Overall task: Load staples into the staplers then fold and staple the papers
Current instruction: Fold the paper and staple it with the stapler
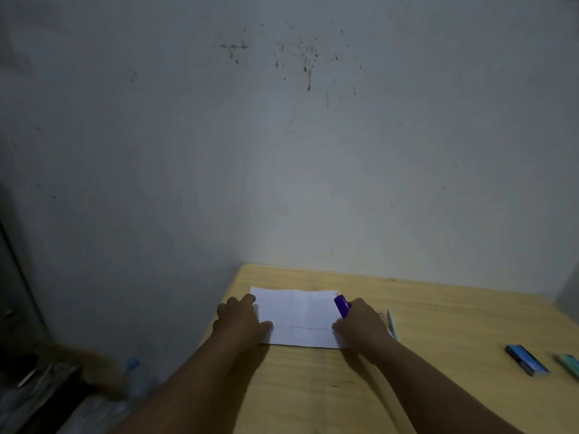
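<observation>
A white folded paper [297, 314] lies flat on the wooden table [438, 324], with a crease line near its front edge. My left hand [241, 322] rests on the paper's left edge, thumb pressing on the sheet. My right hand [360, 324] sits at the paper's right edge and holds a purple stapler [342, 305], whose tip points up and away over the sheet's right side. A blue stapler [526, 358] lies on the table far to the right, and a green stapler [568, 364] lies beyond it at the frame edge.
A light-coloured pen [392, 324] lies just right of my right hand. The table's back edge meets a stained grey wall [282, 151]. Left of the table, below its edge, stand a plastic bottle [138, 380] and dim clutter.
</observation>
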